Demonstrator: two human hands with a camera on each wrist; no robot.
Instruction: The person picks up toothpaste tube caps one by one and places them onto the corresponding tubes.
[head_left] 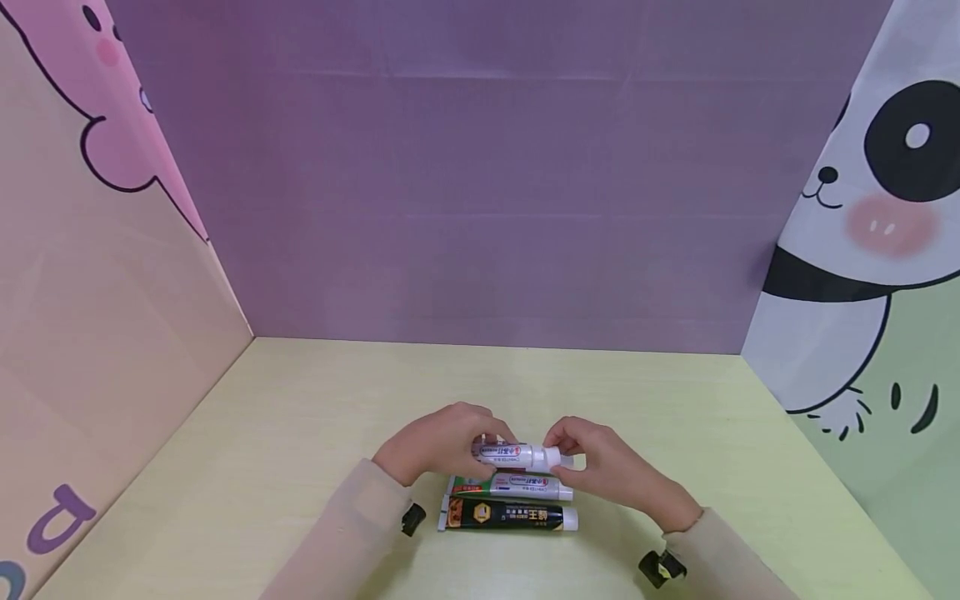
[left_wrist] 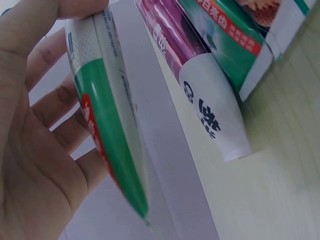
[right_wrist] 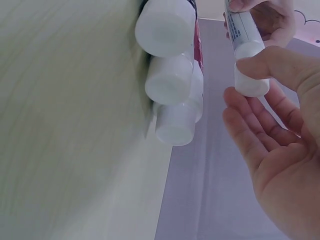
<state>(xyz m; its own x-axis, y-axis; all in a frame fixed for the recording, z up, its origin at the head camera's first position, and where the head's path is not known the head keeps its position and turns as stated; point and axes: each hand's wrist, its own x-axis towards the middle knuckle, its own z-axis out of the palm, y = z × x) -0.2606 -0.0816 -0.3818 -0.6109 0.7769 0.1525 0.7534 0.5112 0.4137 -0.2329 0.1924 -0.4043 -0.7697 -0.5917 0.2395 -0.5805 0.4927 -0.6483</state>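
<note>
My left hand (head_left: pixel 447 442) grips a white and green toothpaste tube (left_wrist: pixel 107 115) by its body, raised above the table. At that tube's right end, the thumb and fingers of my right hand (head_left: pixel 617 468) pinch its white cap (right_wrist: pixel 251 84). Below the hands a black toothpaste tube (head_left: pixel 498 514) lies nearest to me. Just behind it is a green and white toothpaste tube (head_left: pixel 517 485). A purple toothpaste tube (left_wrist: pixel 172 37) lies beyond these, mostly hidden by the held one in the head view. Their white caps all point right.
The pale table (head_left: pixel 337 379) runs back to a purple wall panel (head_left: pixel 480 183). A pink cartoon panel (head_left: pixel 112 275) stands at the left, a panda panel (head_left: pixel 832 333) at the right. Black wrist-worn pieces (head_left: pixel 412 519) sit by both sleeves.
</note>
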